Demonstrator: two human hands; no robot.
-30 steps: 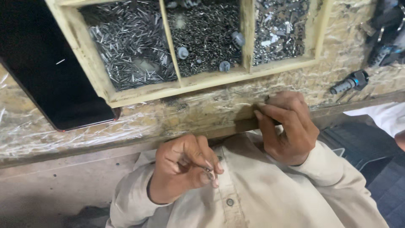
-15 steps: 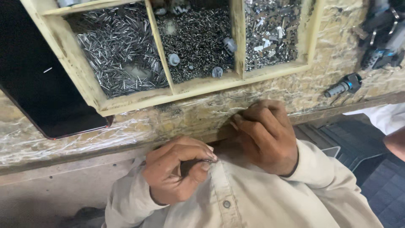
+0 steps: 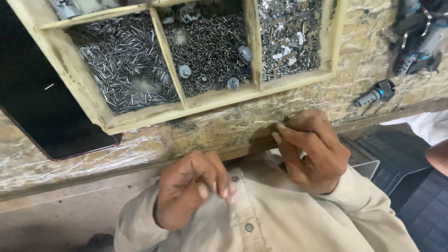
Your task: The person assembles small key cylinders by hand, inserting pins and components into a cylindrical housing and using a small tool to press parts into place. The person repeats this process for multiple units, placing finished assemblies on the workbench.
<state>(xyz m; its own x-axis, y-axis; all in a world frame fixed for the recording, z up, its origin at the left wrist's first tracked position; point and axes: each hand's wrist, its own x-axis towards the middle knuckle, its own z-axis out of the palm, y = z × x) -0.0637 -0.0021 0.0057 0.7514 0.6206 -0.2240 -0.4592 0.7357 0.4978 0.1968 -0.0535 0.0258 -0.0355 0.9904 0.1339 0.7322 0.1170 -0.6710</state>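
At the far left a flat black slab point(image 3: 37, 107) with a glossy face lies on my workbench point(image 3: 326, 100), whose top is rough chipboard under wrinkled clear film. Beside it sits a pale wooden tray point(image 3: 140, 119) with three compartments. The left one holds long thin silvery pins point(image 3: 121, 65), lying loose in every direction. The middle one holds short dark pins point(image 3: 210, 51), with a few small round grey caps on top. The right one holds brighter, flatter metal bits point(image 3: 289, 32).

Below the tray, my left hand point(image 3: 193, 191) is curled close to my chest, thumb and fingertips pinched together. I seem to hold something thin and dark between them, but it is too small to name. My cream button-up shirt point(image 3: 280, 219) fills the space under both hands.

My right hand point(image 3: 310, 151) rests at the bench's front edge, fingers bent and pinching a small dark metal piece point(image 3: 284, 120) against the wood. I judge the work to be midway: a piece is in hand, the trays are well stocked, and no finished pieces are visible.

Farther right lie a small grey cylindrical tool point(image 3: 375, 93) and a power tool point(image 3: 417, 42) in the corner.
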